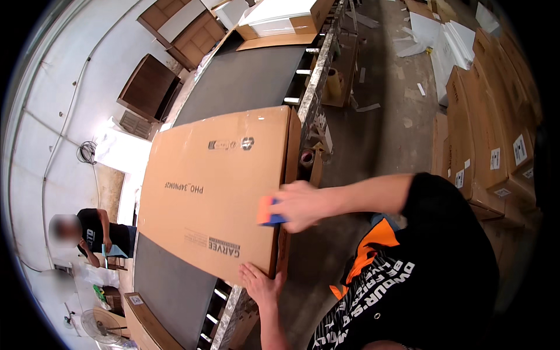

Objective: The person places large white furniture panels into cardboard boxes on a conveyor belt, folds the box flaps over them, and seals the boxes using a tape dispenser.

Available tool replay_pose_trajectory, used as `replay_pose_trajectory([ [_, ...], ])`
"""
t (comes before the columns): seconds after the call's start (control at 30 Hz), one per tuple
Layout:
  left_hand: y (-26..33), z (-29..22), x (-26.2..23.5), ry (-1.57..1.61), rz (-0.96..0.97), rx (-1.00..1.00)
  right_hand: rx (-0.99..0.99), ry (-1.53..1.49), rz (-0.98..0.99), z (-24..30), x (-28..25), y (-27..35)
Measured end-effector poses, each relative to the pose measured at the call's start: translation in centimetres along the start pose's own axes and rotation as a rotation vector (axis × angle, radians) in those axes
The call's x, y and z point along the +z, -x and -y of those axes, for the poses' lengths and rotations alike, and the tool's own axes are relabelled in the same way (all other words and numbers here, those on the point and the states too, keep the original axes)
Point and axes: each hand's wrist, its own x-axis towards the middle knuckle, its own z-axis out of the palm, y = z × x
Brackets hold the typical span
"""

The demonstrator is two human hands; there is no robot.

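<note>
Pkg. workshop: conveyor belt, stacked ctns.

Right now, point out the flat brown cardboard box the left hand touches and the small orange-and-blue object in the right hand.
Flat brown cardboard box (219, 178): head view, printed upper face.
Small orange-and-blue object (265, 211): head view, orange part.

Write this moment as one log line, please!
right hand: holds orange-and-blue tool | left hand: on carton | carton: on conveyor
</note>
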Motion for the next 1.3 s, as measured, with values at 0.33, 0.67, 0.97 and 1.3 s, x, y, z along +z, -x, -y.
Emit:
replay_pose_trajectory([
  [0.33,0.5,1.2,1.8,0.119,-0.251,0.0,-0.289,0.325,0.033,7.3,9.7,-8.4],
  [0.67,1.3,2.1,1.5,0.013,-0.143,0.008,-0.321,0.652,0.149,0.9,19.5,-1.0],
  [0.97,-8.5,-9.4,-3.8,0.017,-0.108,0.139,0.382,-1.465,-0.522,-30.0,2.6,5.6],
  [1.3,-31.6,-27.3,0.3,-0.114,-0.369,0.271,0.197,-1.309,0.215,-37.7,-9.2,-13.1],
])
